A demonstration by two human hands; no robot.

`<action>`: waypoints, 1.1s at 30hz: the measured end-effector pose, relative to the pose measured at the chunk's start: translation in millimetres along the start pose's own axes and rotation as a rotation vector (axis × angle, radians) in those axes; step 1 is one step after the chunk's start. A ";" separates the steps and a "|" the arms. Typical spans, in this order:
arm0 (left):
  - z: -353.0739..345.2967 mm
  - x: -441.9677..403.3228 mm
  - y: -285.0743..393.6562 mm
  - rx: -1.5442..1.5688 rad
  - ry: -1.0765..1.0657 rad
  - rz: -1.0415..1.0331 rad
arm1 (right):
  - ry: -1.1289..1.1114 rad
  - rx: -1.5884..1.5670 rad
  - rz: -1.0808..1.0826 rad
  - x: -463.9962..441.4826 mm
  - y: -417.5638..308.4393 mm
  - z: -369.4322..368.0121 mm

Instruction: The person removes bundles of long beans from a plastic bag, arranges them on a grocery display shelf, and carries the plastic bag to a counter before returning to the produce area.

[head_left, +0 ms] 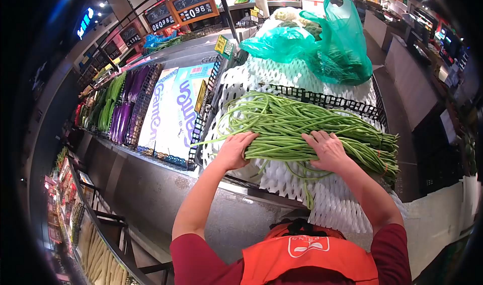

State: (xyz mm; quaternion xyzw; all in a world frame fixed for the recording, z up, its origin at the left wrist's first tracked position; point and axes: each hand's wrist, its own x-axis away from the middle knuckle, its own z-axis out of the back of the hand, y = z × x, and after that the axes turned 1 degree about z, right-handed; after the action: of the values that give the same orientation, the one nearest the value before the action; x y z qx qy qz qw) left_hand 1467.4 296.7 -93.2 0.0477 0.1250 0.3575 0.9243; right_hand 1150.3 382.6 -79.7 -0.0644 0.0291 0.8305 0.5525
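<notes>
A large heap of green long beans [297,121] lies across white foam netting [282,177] in front of me, its ends pointing right. My left hand [236,150] is at the heap's near left side, its fingers close together and curled round the edge beans. On top of the near middle part, my right hand [326,149] rests with its fingers apart. A thin red band [381,161] goes round beans near the right end. A few loose beans [308,194] hang down over the netting toward me.
Behind the beans stand a black crate edge [322,98] and a green plastic bag [344,58]. On the left are a white printed carton [173,101], purple eggplants [123,111] and other green vegetables [108,106]. Price boards [192,6] stand further back. A display of long pale roots [100,257] is lower left.
</notes>
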 end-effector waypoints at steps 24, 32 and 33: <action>25.9 -23.6 17.5 0.246 0.439 0.364 | -0.082 0.021 0.007 19.5 -23.0 21.3; 63.8 -63.9 72.3 1.120 0.482 0.392 | 0.300 -0.849 -0.015 -15.5 -63.7 18.0; 74.0 -70.8 77.0 1.339 0.447 0.390 | 0.262 -0.969 -0.033 -24.6 -71.6 22.8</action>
State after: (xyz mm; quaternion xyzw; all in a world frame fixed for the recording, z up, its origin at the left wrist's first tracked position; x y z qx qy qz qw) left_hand 1386.6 306.1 5.8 0.5497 0.4914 0.3639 0.5691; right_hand 1223.9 390.6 -52.0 -0.4176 -0.2920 0.7248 0.4637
